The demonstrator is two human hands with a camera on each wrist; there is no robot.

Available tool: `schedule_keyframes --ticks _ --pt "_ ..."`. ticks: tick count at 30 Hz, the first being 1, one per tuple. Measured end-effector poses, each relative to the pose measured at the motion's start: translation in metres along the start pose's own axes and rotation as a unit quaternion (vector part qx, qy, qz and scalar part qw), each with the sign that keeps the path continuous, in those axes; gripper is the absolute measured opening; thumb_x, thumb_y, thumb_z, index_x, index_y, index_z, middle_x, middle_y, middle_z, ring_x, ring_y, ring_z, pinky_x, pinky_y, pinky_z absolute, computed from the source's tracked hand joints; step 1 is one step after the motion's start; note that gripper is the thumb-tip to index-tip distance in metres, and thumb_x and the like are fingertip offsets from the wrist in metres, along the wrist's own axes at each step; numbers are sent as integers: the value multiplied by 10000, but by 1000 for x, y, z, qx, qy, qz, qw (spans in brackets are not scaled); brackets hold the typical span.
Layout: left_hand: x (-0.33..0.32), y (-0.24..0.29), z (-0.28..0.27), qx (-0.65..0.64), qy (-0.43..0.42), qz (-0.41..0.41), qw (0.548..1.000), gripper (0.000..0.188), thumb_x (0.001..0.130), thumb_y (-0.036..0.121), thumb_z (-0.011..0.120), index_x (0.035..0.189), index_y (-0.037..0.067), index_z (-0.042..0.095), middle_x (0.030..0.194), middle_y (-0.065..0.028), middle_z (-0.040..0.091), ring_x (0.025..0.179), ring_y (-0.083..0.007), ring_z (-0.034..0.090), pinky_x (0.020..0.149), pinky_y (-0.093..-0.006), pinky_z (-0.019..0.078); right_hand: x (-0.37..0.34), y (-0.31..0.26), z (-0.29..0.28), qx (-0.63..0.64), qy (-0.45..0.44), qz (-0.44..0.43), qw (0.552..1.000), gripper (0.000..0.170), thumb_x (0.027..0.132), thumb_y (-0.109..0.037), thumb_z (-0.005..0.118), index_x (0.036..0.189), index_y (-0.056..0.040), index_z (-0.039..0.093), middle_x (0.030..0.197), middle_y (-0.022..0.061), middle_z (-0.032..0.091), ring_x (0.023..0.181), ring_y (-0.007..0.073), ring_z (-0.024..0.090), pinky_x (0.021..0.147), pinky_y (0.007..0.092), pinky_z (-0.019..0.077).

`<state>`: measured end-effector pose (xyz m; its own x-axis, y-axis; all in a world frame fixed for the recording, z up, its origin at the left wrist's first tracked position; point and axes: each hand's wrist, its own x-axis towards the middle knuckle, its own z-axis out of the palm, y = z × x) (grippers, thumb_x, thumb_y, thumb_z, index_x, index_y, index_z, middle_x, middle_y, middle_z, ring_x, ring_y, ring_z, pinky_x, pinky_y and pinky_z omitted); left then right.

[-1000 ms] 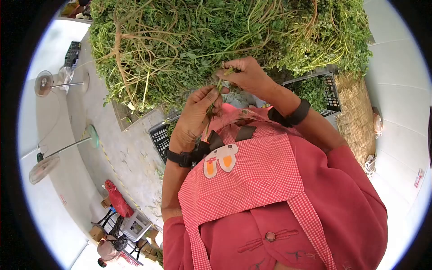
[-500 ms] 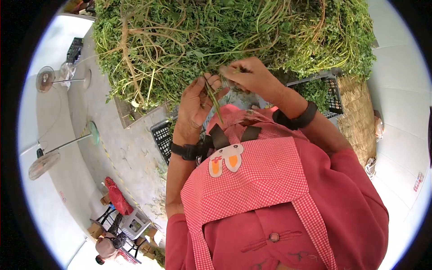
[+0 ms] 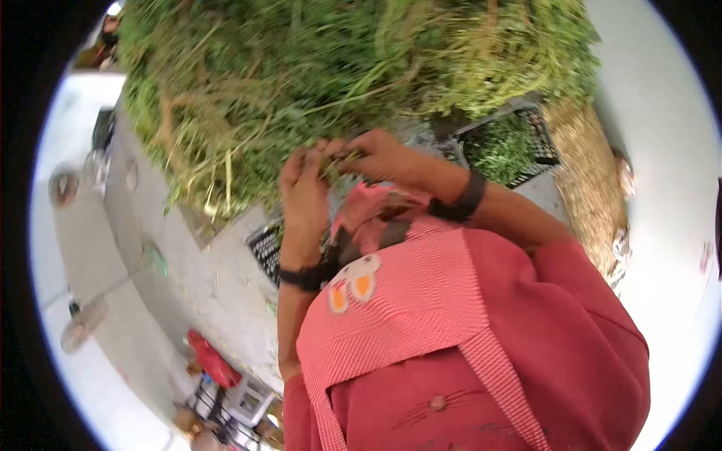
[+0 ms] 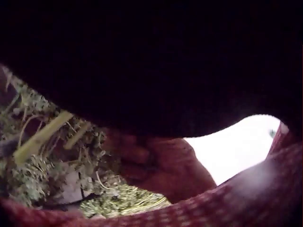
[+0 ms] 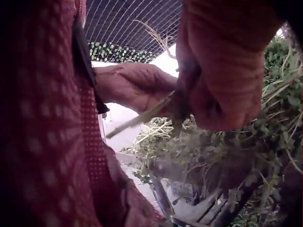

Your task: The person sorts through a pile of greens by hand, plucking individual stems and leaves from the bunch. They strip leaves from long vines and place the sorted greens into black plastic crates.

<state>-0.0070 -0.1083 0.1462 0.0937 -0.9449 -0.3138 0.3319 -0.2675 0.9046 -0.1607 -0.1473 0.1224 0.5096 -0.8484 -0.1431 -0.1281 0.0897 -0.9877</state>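
Note:
Both hands meet in front of the apron, just below the heap of green plants (image 3: 301, 68). The left hand (image 3: 304, 184) has its fingers curled round a green stem (image 5: 139, 119), whose cut-looking end sticks out in the right wrist view. Close against it, the right hand (image 3: 376, 156) pinches greenery between thumb and fingers; its curled fingers fill the upper part of the right wrist view. Dark material covers most of the left wrist view, where only part of a hand (image 4: 165, 165) shows. The head view is blurred by motion.
A black crate (image 3: 541, 135) with green leaves stands right of the hands; another crate (image 3: 265, 252) is partly hidden by the left forearm. A straw-coloured woven roll (image 3: 587, 180) lies at the right. Fans, a red bag (image 3: 213, 359) and boxes stand at the left.
The hands, apart half a second ago with a stem slanting from the left one, are now together. The whole head view has shifted, the heap moving to the left.

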Motion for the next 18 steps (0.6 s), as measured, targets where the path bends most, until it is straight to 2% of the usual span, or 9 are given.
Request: schedule_keyframes --ticks 1,3,7,10,12,13,14,16,18 --pt "-2 2 2 122 23 51 991 203 918 121 479 1011 -51 535 969 -126 626 916 -180 601 762 -300 514 1 4 0 -21 7 -82 996 285 699 -282 704 851 -46 655 628 136 596 567 313 569 520 372 425" --pt "-5 12 8 417 12 97 904 175 907 99 493 1010 -33 545 928 -110 624 858 -146 596 721 -278 504 0 14 5 -133 -7 -175 976 260 716 -108 642 955 -5 631 685 71 617 574 147 549 562 325 447" --pt "-3 -12 4 464 19 88 881 144 893 70 498 1002 -12 544 878 -113 623 771 -136 595 686 -259 488 -14 8 0 -138 -24 -142 980 242 705 -45 612 940 9 624 716 95 618 605 144 565 583 338 453" --pt "8 -36 -12 480 -58 283 828 113 875 66 500 952 -12 529 756 -96 607 635 -134 580 601 -259 478 -28 3 -8 30 -80 -125 988 204 730 -64 608 919 12 616 695 87 600 602 144 555 572 333 445" --pt "8 -37 -19 523 -77 209 823 94 878 76 499 916 -8 517 726 -83 593 598 -130 562 571 -256 474 -42 -9 -19 90 -71 -169 979 184 764 -117 622 897 9 613 685 60 591 590 129 528 560 305 439" --pt "6 -35 -22 560 -89 136 812 91 881 86 497 880 -5 505 696 -71 579 562 -126 544 541 -252 469 -52 -6 -31 99 -46 -79 991 186 786 -148 624 897 1 612 691 44 589 594 115 524 552 281 437" --pt "3 -36 -27 560 -92 137 812 91 881 86 497 880 -5 505 696 -71 579 562 -126 544 541 -252 469 -62 -2 -48 105 -24 10 994 194 809 -180 625 897 -7 612 697 28 586 598 101 521 545 258 435" --pt "-2 -43 -43 386 -33 -58 920 99 886 81 468 816 13 486 652 -55 554 509 -111 511 485 -236 455 -81 31 -76 252 95 226 936 193 838 -202 608 930 -31 606 691 0 567 586 68 517 484 222 405" --pt "-10 -43 -61 345 -12 -65 936 94 882 73 458 815 17 492 643 -53 553 519 -115 523 477 -230 452 -109 82 -104 341 245 262 869 153 846 -209 606 852 -60 575 610 -15 484 463 61 432 371 203 285"
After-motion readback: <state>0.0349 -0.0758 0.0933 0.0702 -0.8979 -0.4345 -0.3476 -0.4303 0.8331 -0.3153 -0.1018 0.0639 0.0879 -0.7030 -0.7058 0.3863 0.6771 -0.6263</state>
